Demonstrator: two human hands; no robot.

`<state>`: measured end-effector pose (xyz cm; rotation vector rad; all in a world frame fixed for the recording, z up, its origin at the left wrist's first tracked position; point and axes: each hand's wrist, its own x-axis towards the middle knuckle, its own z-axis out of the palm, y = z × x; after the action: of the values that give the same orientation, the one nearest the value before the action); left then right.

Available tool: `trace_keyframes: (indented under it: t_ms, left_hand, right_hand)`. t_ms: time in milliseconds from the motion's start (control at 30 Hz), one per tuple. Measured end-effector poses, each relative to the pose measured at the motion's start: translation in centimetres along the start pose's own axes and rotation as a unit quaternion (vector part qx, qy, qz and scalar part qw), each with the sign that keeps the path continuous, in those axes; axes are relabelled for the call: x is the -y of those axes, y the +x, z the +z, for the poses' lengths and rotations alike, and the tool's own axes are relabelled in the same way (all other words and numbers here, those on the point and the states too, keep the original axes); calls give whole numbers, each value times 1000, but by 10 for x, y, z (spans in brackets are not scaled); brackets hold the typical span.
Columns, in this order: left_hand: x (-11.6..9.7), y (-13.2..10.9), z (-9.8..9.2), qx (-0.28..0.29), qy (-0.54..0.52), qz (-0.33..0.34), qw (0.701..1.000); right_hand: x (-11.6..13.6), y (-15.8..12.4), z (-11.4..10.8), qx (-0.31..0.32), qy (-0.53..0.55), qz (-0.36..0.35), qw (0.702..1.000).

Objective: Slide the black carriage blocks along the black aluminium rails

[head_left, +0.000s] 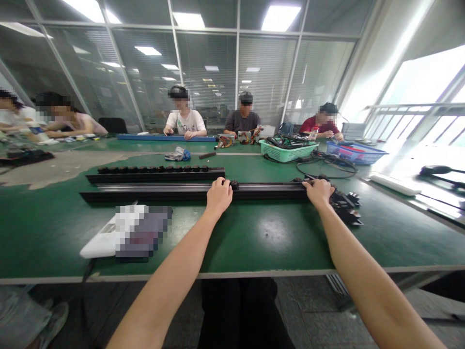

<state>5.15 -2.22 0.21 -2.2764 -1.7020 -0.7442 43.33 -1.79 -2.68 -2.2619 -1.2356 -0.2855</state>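
A long black metal rail point(269, 194) lies across the green table in front of me. My left hand point(219, 198) is closed over its middle, fingers curled at a small black fitting point(234, 184) that sits in the rail's channel. At the rail's right end my right hand point(320, 192) is closed, its thumb against the rail and its fingers bent over dark parts that they partly hide. Several black finned pieces point(350, 208) lie beside and beyond that hand. Behind the rail's left half is a second black rail point(156, 177), with a row of black fittings along it.
A white device and a dark booklet-like item, both blurred point(145, 235), lie front left. Farther back are a crumpled cloth point(178, 154), a green basket point(286, 154) of cables and a blue basket point(358, 152). Several people sit across the table point(250, 261).
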Motion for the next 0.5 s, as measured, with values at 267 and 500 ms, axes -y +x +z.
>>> trace_keyframes:
  t_ms: [267,500]
  left_hand:
    - [1,0,0,2,0,0,1000]
    - [2,0,1,-3,1,4,1000]
  right_hand:
    - [-2,3,-1,7,-6,11,1000]
    - [-2,2,-4,5,-17,12,1000]
